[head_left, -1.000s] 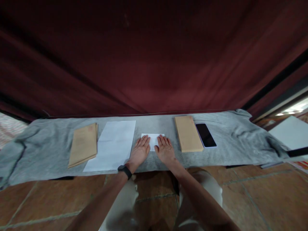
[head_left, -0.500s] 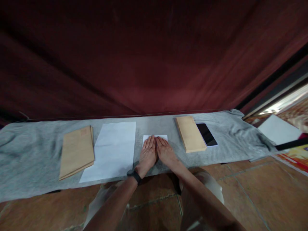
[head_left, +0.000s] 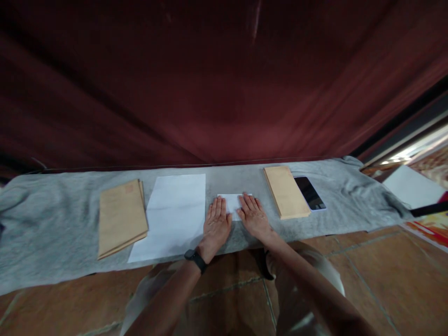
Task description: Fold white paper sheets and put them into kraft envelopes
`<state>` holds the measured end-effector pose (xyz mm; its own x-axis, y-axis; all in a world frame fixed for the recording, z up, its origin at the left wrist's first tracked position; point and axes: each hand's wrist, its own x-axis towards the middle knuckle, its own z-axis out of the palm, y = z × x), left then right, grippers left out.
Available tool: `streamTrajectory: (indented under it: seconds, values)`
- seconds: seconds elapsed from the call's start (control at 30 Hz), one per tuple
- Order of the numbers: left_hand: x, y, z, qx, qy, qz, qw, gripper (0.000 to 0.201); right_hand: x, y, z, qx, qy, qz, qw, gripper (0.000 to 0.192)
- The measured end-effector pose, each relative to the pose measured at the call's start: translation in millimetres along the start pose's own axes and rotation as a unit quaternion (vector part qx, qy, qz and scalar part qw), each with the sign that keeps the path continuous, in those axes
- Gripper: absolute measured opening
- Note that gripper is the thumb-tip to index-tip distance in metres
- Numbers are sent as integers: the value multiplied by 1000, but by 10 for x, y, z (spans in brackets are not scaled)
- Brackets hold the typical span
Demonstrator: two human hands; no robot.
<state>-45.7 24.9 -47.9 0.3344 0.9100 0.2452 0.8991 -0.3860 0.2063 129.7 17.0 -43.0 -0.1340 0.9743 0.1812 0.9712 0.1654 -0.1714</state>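
Observation:
A small folded white paper [head_left: 234,205] lies flat on the grey cloth in front of me. My left hand [head_left: 216,224] presses its left end, fingers stretched out flat. On the right end rests my right hand [head_left: 255,217], also flat with fingers extended. The middle of the paper shows between the two hands. Left of them, larger white sheets [head_left: 175,214] lie on the cloth. A stack of brown envelopes [head_left: 287,192] is to the right of my right hand.
More brown envelopes [head_left: 122,217] overlap the left edge of the white sheets. A phone [head_left: 310,193] lies beside the right-hand stack. The grey cloth [head_left: 70,224] covers a narrow bench against a dark red curtain [head_left: 210,93]. Tiled floor [head_left: 378,266] lies below.
My hands have moved apart from the middle of the folded paper toward its two ends, uncovering its centre. The view has shifted slightly, so everything appears a little further right.

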Motion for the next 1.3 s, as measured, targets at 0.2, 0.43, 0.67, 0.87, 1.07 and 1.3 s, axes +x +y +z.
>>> streamTrajectory:
  seconds: [0.2, 0.43, 0.67, 0.87, 1.07, 1.3]
  values:
    - [-44, -76, -22, -13, 11, 6, 1000, 63, -51, 178, -25, -18, 1, 25, 1000, 54]
    - [-128, 74, -108, -19, -1, 92, 996, 57, -58, 189, -58, -5, 22, 27, 999, 54]
    - [-171, 116, -7, -27, -15, 96, 995, 61, -38, -40, -54, 49, -14, -105, 993, 51]
    - [-144, 64, -29, -5, -3, 70, 998, 62, -70, 4, -12, 23, -2, -85, 996, 49]
    - [-85, 100, -151, 18, -17, 72, 997, 57, -65, 65, 16, 13, 2, -76, 997, 50]
    - [-80, 124, -156, 28, -20, 89, 995, 53, -73, -26, 6, 32, -3, -100, 994, 49]
